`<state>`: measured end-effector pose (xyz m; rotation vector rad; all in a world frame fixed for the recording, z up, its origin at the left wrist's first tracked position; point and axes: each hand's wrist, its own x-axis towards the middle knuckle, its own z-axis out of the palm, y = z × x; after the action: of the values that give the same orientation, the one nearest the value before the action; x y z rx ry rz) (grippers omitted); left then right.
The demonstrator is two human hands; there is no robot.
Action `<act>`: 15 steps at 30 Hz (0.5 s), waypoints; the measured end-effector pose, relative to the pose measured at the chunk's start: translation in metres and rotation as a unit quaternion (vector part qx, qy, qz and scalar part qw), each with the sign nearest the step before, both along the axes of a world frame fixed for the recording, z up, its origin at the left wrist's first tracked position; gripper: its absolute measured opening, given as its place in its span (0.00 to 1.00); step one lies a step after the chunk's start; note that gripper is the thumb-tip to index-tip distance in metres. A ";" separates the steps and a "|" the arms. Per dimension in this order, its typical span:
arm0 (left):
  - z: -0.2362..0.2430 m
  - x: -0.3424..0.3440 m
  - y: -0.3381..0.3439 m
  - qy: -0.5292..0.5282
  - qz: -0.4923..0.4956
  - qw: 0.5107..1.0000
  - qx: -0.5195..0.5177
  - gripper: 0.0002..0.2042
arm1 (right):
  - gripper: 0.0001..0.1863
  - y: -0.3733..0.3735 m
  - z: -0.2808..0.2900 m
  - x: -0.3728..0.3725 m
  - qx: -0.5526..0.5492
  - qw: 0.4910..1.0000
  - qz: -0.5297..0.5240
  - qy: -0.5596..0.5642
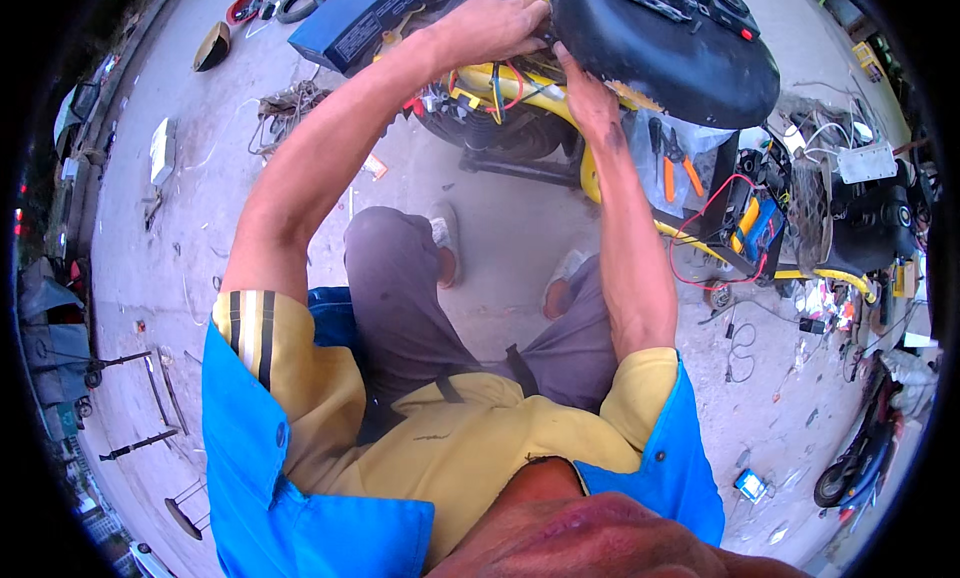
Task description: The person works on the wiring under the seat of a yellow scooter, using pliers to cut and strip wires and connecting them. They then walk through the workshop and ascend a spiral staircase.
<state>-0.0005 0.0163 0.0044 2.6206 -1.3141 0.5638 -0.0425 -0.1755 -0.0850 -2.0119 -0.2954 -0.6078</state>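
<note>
A black saddle seat [690, 63] sits at an angle over the yellow frame [520, 86] of a two-wheeled vehicle. My left hand [495, 26] reaches to the seat's narrow end, its bent fingers closed; whatever is between the tips is hidden. Close beside it, my right hand [592, 96] is under the seat's near edge, touching it, with most of its fingers out of sight. Coloured wires [500, 88] hang from the frame just below my hands. Torn yellowish padding [635, 96] shows along the seat's lower edge.
A long blue box [350, 28] lies left of the seat. Orange-handled pliers [685, 173] rest on clear plastic at the right, near a yellow-and-blue meter [758, 223] with a red lead [680, 268]. A white box [162, 151] stands on the floor far left.
</note>
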 end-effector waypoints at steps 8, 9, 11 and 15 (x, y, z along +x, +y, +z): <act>-0.019 0.016 -0.002 -0.031 0.010 0.998 0.048 0.18 | 0.37 -0.003 0.007 -0.008 -0.010 0.988 0.046 0.147; -0.019 0.017 -0.003 -0.031 0.012 0.998 0.046 0.18 | 0.36 -0.005 0.005 -0.007 -0.008 0.988 0.051 0.147; -0.019 0.020 -0.005 -0.031 0.018 0.998 0.043 0.19 | 0.35 -0.005 0.007 -0.008 -0.002 0.987 0.064 0.147; -0.013 0.015 -0.010 0.005 0.046 0.997 0.060 0.20 | 0.32 -0.003 0.001 -0.007 0.005 0.993 0.039 0.112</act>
<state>0.0142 0.0060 -0.0086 2.7890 -1.2688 0.4970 -0.0497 -0.1783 -0.0838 -2.0274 -0.2343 -0.3303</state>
